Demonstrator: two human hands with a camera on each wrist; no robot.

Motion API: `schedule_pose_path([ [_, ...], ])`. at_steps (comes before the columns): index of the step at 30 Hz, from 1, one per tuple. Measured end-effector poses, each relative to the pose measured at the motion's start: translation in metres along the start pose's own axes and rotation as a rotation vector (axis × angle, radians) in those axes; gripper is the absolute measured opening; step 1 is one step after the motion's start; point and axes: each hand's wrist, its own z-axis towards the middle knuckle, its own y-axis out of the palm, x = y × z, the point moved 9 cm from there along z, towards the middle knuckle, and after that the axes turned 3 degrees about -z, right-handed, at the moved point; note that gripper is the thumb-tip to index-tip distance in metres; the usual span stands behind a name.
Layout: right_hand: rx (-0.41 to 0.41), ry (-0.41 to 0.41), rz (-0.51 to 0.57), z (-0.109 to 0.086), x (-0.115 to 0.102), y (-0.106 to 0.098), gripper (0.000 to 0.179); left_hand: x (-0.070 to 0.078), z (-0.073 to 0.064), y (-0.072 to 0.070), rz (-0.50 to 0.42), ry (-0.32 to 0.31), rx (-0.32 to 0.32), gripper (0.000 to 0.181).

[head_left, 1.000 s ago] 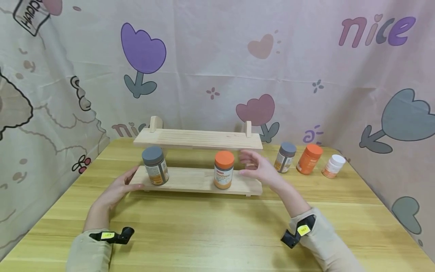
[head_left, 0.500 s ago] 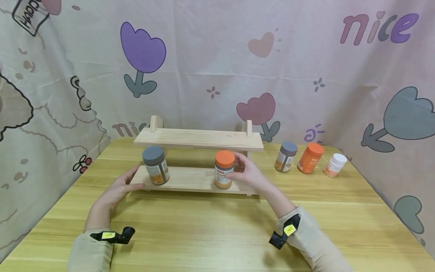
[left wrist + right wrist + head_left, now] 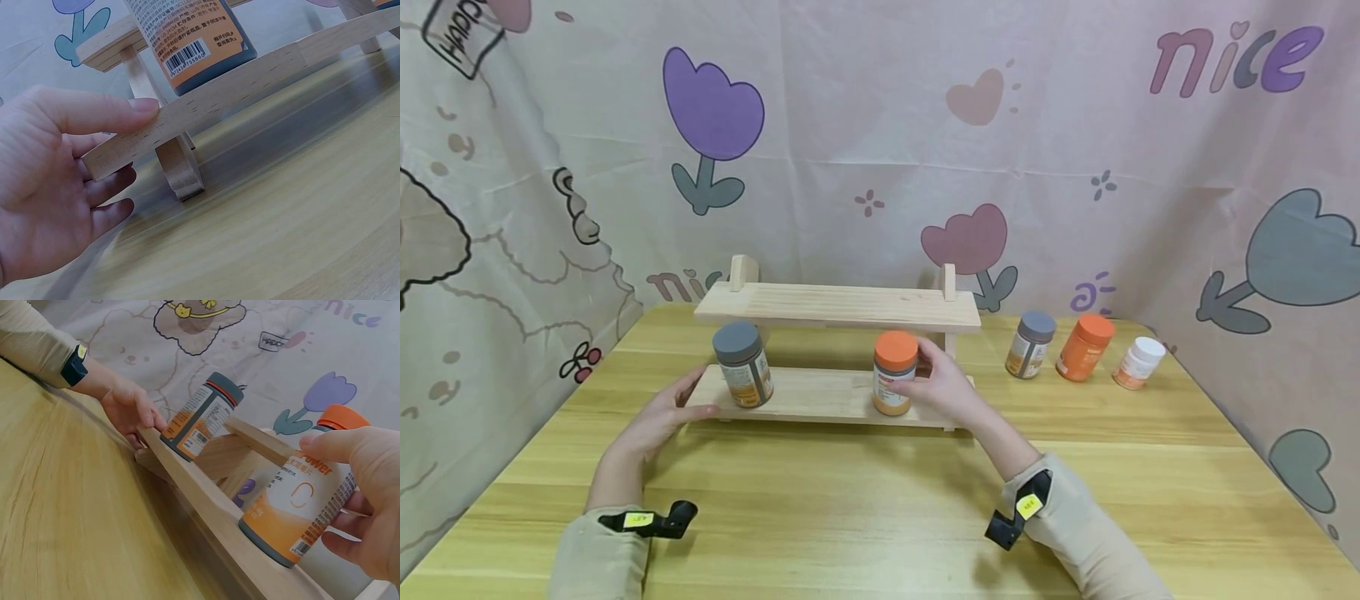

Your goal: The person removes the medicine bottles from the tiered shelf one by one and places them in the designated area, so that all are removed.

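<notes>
Head view: my left hand (image 3: 658, 417) grips the left end of the pale wooden two-tier shelf (image 3: 835, 304), just beside a grey-lidded cylindrical jar (image 3: 742, 367) on the lower board (image 3: 820, 392). Toward that board's right, my right hand (image 3: 947, 387) holds an orange-lidded cylindrical grey jar (image 3: 895, 354). Far right stand another grey-lidded jar (image 3: 1030, 346), an orange bottle (image 3: 1084, 348) and a small white-capped bottle (image 3: 1138, 364). In the left wrist view, my thumb lies on the board, fingers behind and below its end. In the right wrist view, my thumb and fingers pinch the orange-lidded jar, upright on the board
</notes>
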Motion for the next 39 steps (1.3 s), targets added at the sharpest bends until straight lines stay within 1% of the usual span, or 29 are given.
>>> schedule_pose_path([
  [4, 0.020, 0.001, -0.021, -0.002, 0.000, -0.002, 0.062, 0.000, 0.000, 0.000, -0.006, 0.002, -0.004, 0.089],
  [10, 0.029, 0.009, -0.033, -0.008, 0.000, -0.008, 0.062, 0.000, 0.000, 0.000, -0.004, -0.004, -0.004, 0.089],
  [18, 0.032, 0.027, -0.048, -0.016, 0.000, -0.021, 0.062, -0.001, 0.000, 0.001, -0.003, -0.009, -0.003, 0.089],
  [27, 0.078, 0.036, -0.022, -0.028, 0.004, -0.047, 0.064, -0.003, 0.003, 0.000, -0.005, -0.011, -0.003, 0.089],
  [35, 0.147, 0.033, -0.061, -0.044, 0.007, -0.077, 0.060, -0.002, 0.002, 0.000, 0.000, -0.015, -0.001, 0.089],
  [39, 0.180, 0.065, -0.085, -0.053, 0.012, -0.094, 0.059, -0.001, 0.002, 0.000, -0.001, -0.007, -0.002, 0.089],
])
